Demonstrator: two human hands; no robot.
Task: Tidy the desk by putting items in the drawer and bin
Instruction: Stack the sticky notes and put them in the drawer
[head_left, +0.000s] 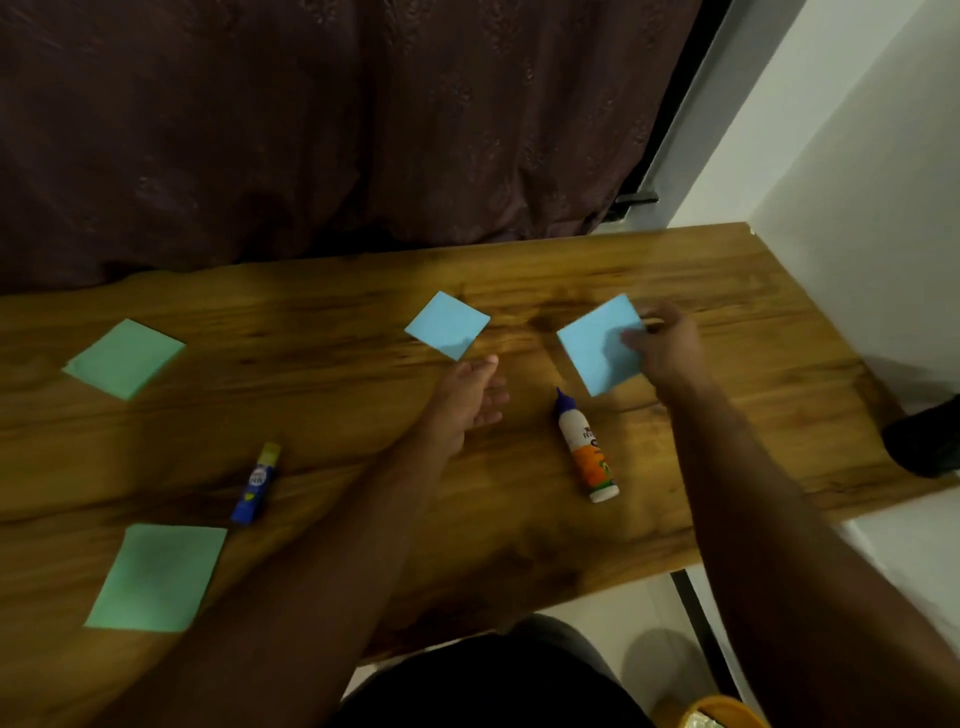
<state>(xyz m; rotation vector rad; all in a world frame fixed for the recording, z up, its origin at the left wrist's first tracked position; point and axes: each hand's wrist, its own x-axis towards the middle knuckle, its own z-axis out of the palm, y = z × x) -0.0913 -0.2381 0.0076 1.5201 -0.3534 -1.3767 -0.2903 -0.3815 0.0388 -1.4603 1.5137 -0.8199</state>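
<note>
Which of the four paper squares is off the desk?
The right-hand blue square, pinched by the right hand; the other three lie flat.

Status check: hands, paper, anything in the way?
Right hand pinching blue square paper sheet, lifted. Left hand open over wooden desk. White-orange glue bottle lying below sheet.

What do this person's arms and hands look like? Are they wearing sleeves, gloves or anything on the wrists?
Both forearms are bare along all that shows; no sleeve comes into the picture. The left hand and the right hand wear no gloves. No watch, bracelet or ring shows, though the picture is dim and somewhat blurred, so a thin ring could be missed.
</note>
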